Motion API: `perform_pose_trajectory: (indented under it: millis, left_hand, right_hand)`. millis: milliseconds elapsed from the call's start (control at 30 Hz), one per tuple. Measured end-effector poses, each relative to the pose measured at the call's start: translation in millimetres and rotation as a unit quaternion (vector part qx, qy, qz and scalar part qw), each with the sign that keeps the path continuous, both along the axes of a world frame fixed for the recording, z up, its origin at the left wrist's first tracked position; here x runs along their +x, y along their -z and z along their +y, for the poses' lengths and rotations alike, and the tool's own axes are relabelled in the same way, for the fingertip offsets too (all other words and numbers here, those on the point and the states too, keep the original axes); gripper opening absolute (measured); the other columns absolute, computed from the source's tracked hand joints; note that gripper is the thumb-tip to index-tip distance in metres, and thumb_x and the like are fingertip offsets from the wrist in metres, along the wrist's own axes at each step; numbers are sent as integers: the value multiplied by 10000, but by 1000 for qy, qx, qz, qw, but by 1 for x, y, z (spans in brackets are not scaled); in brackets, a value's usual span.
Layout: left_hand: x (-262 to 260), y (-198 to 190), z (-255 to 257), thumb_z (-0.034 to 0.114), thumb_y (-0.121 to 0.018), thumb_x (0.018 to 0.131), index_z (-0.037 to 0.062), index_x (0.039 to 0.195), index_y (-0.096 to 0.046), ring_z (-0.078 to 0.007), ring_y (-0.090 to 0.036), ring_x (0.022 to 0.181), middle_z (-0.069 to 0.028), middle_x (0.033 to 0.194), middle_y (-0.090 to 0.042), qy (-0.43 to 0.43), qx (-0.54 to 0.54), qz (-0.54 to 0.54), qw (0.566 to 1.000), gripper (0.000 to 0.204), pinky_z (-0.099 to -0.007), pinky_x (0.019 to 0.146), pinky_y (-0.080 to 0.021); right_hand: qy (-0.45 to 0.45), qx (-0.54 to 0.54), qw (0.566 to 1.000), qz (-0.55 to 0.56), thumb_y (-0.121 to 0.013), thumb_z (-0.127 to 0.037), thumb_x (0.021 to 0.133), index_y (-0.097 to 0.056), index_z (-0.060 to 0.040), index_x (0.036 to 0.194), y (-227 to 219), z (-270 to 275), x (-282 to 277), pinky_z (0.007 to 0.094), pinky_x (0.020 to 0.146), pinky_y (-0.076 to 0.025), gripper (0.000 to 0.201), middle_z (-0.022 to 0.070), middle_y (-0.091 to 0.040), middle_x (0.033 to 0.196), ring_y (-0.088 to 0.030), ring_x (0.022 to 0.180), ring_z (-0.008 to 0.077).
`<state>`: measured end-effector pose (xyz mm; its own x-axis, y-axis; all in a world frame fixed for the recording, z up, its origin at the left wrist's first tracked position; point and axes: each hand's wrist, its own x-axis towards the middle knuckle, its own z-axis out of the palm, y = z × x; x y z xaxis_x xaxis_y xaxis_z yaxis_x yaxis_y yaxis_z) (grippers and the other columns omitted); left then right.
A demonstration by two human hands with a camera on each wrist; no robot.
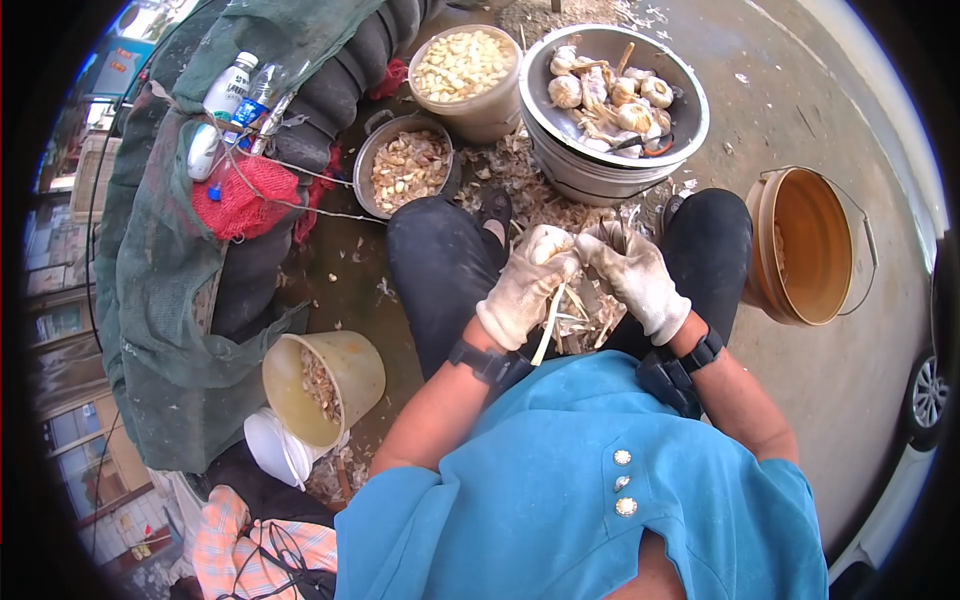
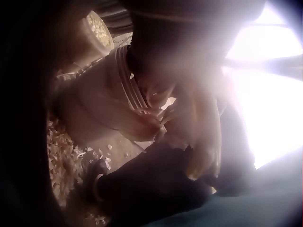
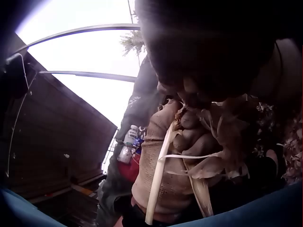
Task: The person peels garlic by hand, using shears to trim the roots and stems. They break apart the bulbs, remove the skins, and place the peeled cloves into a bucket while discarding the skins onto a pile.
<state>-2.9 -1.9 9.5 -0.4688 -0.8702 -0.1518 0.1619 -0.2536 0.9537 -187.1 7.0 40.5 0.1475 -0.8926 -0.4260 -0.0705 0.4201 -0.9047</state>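
Note:
In the head view, the gloved left hand grips a whitish garlic bulb between the knees, its pale stalk hanging down past the palm. Against the bulb's right side, the gloved right hand has its fingers curled; something dark shows by them, too small to name. The right wrist view shows the left hand around cloves with loose papery skin and a long stalk. Dark and partly hidden, the right fingertips meet the bulb's top. The left wrist view is blurred by glare.
A basin of garlic bulbs stands beyond the knees, beside a tub of peeled cloves and a pot. An orange-brown bucket stands right; a tilted pale bucket lies left. Skins litter the ground.

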Motion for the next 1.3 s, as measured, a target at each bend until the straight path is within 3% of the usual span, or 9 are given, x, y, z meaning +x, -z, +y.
perform_pose_trajectory:
  millis: [133,367,567,733,967,1033,1100,1233,1300]
  left_hand:
    - [4,-11,1,259,-672,898,40,1149,-551,-86,-601,883,-15,1029,-620,28,123,78,989,354,-229,755,-492]
    - [2,-8,2,254,-662,906,40,1188,-532,-116,-615,890,-32,1028,-620,31,139,153,978,377,-252,768,-506]
    - [-4,-16,0,226,-640,914,34,1175,-528,-120,-618,864,-37,1005,-616,40,144,121,981,342,-257,748,-512]
    - [0,-7,-2,238,-614,925,24,1164,-531,-124,-613,880,-44,982,-607,50,167,153,973,332,-255,760,-511]
    - [9,-11,-30,264,-589,951,-22,1107,-598,-148,-595,973,-72,1079,-577,-6,30,-19,999,326,-281,820,-498]
    - [10,6,-42,345,-578,960,-17,1079,-623,-170,-598,989,-78,1102,-559,-31,31,60,997,384,-288,821,-500]
    - [11,-2,-62,237,-651,912,31,1159,-513,-147,-640,802,-89,962,-643,-11,-48,-22,999,349,-255,708,-526]
    - [-13,-17,-92,242,-644,924,24,1188,-465,-205,-667,913,-107,1002,-635,-26,47,38,998,386,-274,687,-507]
    - [-25,-14,-114,242,-623,940,26,1174,-450,-200,-663,929,-103,1005,-631,-27,-142,-46,988,363,-267,699,-498]
  right_hand:
    - [42,126,959,-249,-565,-394,972,-593,-94,930,4,3,-7,191,425,-249,304,-28,-513,634,-349,457,52]
    - [11,113,904,-412,-534,-413,983,-576,-100,950,19,7,-14,202,433,-212,318,-43,-453,613,-308,469,40]
    - [43,101,976,-190,-634,-344,931,-569,-117,931,-7,1,-11,185,446,-217,237,-59,-484,679,-346,502,16]
    - [77,135,898,-411,-506,-399,1001,-556,-106,1002,20,-6,-31,170,442,-211,298,-44,-485,727,-299,507,26]
    - [152,171,882,-413,-543,-452,973,-560,-103,976,10,-21,-48,163,415,-222,350,-42,-496,715,-321,496,19]
    - [153,159,875,-431,-555,-466,963,-561,-110,975,16,-28,-60,159,404,-227,357,-40,-506,721,-336,499,15]
    - [156,166,879,-418,-553,-477,960,-558,-113,980,15,-32,-66,156,402,-222,364,-38,-504,735,-334,497,13]
    - [119,132,913,-368,-524,-446,984,-549,-101,996,10,-40,-71,153,444,-271,346,38,-602,894,-411,581,33]
    - [108,129,912,-375,-510,-414,997,-552,-88,1017,13,-42,-76,156,462,-289,329,73,-626,958,-434,616,46]
